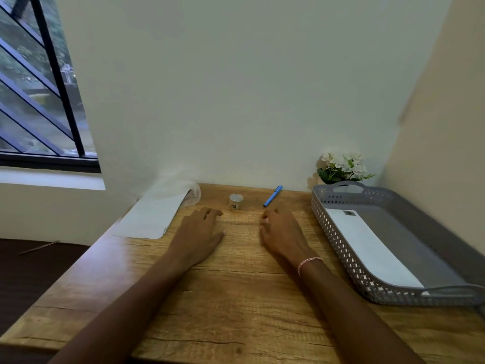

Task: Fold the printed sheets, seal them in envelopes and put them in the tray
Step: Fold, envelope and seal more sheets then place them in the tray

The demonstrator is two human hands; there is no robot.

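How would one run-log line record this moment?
left hand, right hand: resting on table, empty | tray: one envelope | paper stack: far left

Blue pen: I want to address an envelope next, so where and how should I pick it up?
Pinch the blue pen mid-barrel from above with the right hand, the nearer one, fingers across its length. It lies flat and slanted on the desk, with bare wood on both sides.
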